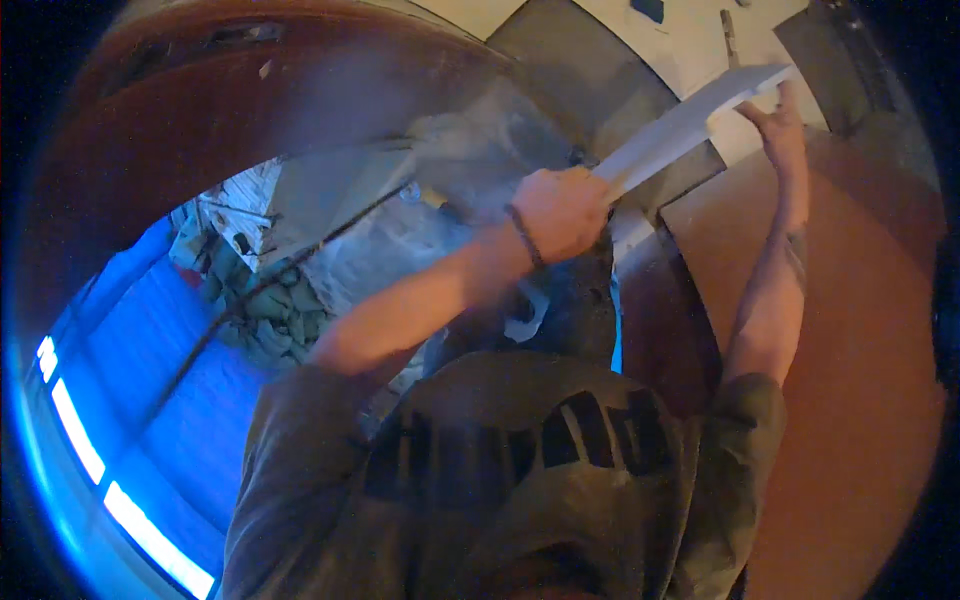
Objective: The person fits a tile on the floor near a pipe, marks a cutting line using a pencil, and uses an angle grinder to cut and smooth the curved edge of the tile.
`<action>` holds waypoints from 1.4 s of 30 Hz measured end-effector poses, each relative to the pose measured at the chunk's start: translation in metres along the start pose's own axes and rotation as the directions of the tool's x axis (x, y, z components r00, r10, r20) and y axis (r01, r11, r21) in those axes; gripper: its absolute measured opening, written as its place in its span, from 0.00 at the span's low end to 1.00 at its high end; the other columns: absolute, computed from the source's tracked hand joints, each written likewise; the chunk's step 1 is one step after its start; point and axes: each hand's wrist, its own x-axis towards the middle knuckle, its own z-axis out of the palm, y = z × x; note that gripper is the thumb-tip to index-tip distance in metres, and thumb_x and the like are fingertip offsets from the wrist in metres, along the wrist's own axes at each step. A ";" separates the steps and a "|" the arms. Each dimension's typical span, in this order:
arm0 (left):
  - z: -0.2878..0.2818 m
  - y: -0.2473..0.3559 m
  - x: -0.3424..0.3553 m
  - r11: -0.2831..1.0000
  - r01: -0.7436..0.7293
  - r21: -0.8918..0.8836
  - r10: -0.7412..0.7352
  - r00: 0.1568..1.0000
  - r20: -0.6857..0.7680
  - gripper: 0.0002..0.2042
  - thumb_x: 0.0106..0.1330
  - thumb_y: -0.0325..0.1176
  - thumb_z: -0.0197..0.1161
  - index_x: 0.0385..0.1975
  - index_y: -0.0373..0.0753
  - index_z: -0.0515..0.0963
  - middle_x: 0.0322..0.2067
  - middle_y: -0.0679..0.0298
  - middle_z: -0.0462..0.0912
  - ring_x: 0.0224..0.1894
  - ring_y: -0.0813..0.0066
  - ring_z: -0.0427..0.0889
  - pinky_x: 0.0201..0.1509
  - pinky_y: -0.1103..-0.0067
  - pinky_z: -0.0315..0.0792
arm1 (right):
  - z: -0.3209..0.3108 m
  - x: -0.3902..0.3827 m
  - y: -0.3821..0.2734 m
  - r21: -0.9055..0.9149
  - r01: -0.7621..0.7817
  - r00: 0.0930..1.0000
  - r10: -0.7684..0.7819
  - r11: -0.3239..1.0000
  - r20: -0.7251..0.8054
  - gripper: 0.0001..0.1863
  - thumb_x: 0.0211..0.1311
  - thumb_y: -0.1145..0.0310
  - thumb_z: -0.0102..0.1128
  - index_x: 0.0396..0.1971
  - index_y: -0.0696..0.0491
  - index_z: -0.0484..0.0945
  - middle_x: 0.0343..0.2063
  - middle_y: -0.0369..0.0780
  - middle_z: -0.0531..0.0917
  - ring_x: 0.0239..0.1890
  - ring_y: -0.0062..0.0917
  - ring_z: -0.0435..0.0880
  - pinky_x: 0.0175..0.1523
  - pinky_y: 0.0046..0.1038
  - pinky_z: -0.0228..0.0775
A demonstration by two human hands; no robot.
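Note:
A long, pale, flat board [665, 140] with an uneven, notched lower edge slants up to the right in front of me. My left hand [562, 212], a dark band at its wrist, is closed around the board's near left end. At the far right end my right hand [783, 132] grips the board's edge, its arm stretched out. Thumb and a finger of that hand show apart at the edge; the rest of its grip is partly hidden. Only the board is seen in my hands.
A reddish-brown surface [830, 330] spreads on the right, another at the upper left. Torn grey-green scraps [275, 315] lie left, beside a long thin rod [290, 265]. Grey and pale sheets [570, 70] lie beyond the board. Blue sheeting [180, 350] covers the far left.

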 end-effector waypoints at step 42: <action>0.215 -0.404 -0.828 0.877 0.413 0.246 -0.479 0.710 0.516 0.08 0.60 0.32 0.55 0.36 0.42 0.79 0.35 0.56 0.82 0.40 0.58 0.84 0.39 0.65 0.78 | 0.692 -0.629 -0.158 -0.217 0.360 0.565 -0.027 0.907 0.825 0.13 0.47 0.75 0.61 0.37 0.50 0.79 0.34 0.48 0.83 0.40 0.46 0.81 0.43 0.42 0.73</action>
